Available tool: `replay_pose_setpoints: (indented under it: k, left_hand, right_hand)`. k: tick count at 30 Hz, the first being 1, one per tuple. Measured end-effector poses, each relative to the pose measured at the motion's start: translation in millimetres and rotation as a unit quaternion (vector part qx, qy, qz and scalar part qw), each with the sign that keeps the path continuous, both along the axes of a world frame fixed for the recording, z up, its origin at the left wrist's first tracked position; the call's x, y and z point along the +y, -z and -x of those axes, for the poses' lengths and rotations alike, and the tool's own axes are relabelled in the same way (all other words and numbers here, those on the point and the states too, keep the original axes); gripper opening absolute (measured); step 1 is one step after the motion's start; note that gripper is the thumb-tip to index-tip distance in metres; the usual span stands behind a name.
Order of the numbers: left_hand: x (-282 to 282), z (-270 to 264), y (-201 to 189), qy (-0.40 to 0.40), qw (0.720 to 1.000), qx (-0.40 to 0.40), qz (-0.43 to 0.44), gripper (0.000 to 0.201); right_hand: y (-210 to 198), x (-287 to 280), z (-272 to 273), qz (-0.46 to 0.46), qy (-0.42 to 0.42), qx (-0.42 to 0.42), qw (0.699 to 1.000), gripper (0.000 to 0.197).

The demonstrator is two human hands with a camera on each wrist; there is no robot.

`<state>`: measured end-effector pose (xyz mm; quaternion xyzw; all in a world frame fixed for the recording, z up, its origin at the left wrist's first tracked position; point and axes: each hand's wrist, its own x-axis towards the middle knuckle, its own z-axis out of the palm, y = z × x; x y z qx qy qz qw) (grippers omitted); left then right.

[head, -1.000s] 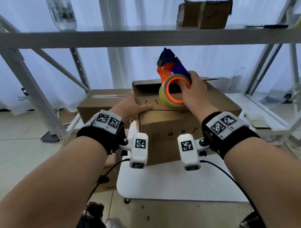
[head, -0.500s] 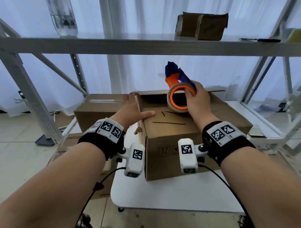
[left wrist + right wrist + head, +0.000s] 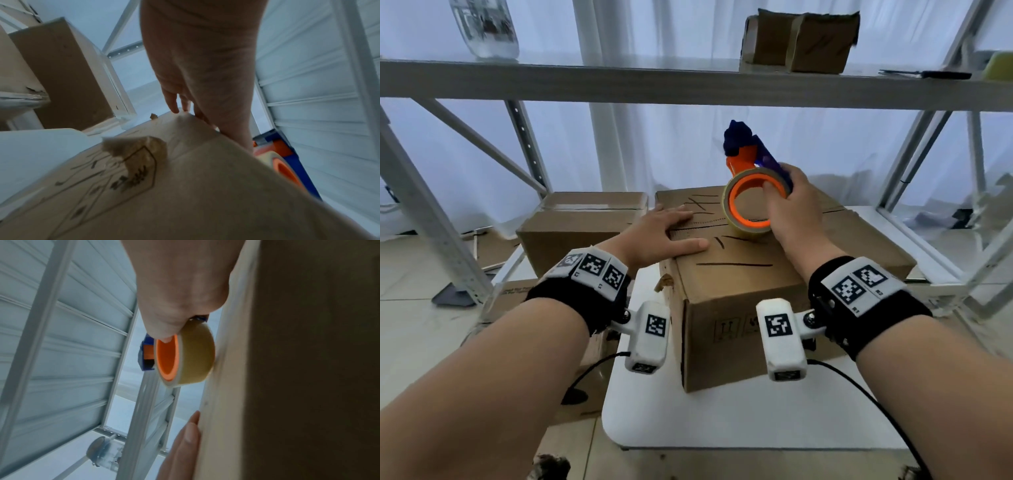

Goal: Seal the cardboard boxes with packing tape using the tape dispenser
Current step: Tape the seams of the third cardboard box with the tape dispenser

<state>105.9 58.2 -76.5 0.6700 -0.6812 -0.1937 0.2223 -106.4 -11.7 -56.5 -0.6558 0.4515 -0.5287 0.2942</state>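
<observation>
The head camera is looking forward and down at the cardboard box [image 3: 739,274]. Both wrist cameras are looking close along its top, sharing the tape dispenser [image 3: 287,162].

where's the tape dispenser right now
In the head view the tape dispenser sits right of centre, gripped by the right hand, its roll resting on top of the cardboard box, to the right of the flat left hand.

Storeroom: metal shelving [image 3: 688,82], cardboard boxes [image 3: 582,222]
</observation>
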Motion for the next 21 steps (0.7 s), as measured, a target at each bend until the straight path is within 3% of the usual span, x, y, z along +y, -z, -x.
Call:
replay_pose_setpoints:
  k: [5, 9, 13, 15, 21]
  left_hand:
    - [6.3, 9.5, 0.9, -0.008, 0.999, -0.048, 0.004, 0.081]
    - [2.7, 11.3, -1.4, -0.027, 0.998, -0.052, 0.031, 0.07]
    - [-7.3, 6.2, -0.6, -0.04, 0.997, -0.052, 0.026, 0.061]
    - [-12.1, 1.0, -4.7, -0.032, 0.998, -0.046, -0.015, 0.062]
    - [-34.8, -13.2, -22.2, -0.004, 0.996, -0.029, -0.081, 0.089]
  right_hand:
    - [-21.1, -7.1, -8.6, 0.008, -0.038, 0.065, 0.997, 0.042]
    - [-36.1, -0.3, -12.2, 0.008, -0.12, 0.186, 0.975, 0.051]
    - [-46.0, 1.9, -13.0, -0.025, -0.131, 0.213, 0.968, 0.058]
    - [-40.8, 0.6, -11.5, -0.023, -0.12, 0.185, 0.975, 0.055]
    - [-4.5, -4.9, -5.5, -0.041, -0.004, -0.041, 0.998, 0.035]
